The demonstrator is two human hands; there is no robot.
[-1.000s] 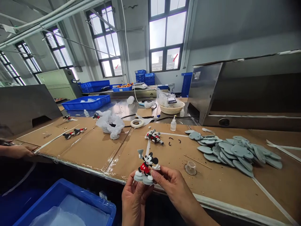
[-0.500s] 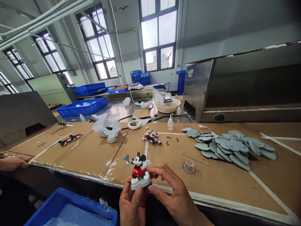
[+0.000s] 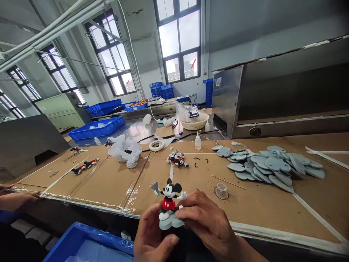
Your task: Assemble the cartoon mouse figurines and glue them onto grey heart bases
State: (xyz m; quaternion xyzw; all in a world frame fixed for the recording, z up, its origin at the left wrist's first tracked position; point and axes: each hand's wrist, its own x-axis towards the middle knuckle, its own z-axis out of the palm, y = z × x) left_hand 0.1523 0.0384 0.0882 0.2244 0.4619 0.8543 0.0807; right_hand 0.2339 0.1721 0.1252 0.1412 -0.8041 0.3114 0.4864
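Observation:
A Mickey Mouse figurine (image 3: 169,203) with red shorts and a grey cone in one raised hand stands upright on a grey cloud-shaped base (image 3: 171,221). My right hand (image 3: 209,218) grips it at the right, fingers over the near foot and the base edge. My left hand (image 3: 154,236) cups the left side, its thumb apart from the base and its fingers partly hidden behind the figurine. On the cardboard beyond lies a cluster of figurine parts (image 3: 177,159), beside several small black curved pieces (image 3: 196,165).
Grey bases (image 3: 272,163) are piled at the right. Nearby are a clear cup (image 3: 221,191), a thin stick (image 3: 229,182), a dropper bottle (image 3: 197,141), tape (image 3: 157,145) and a plastic bag (image 3: 125,150). A blue bin (image 3: 92,243) sits below the edge. Another person's hand (image 3: 19,198) is at left.
My right hand has closed on the figurine's foot and base. My left thumb has come off the base. The figurine has shifted slightly right and down in view.

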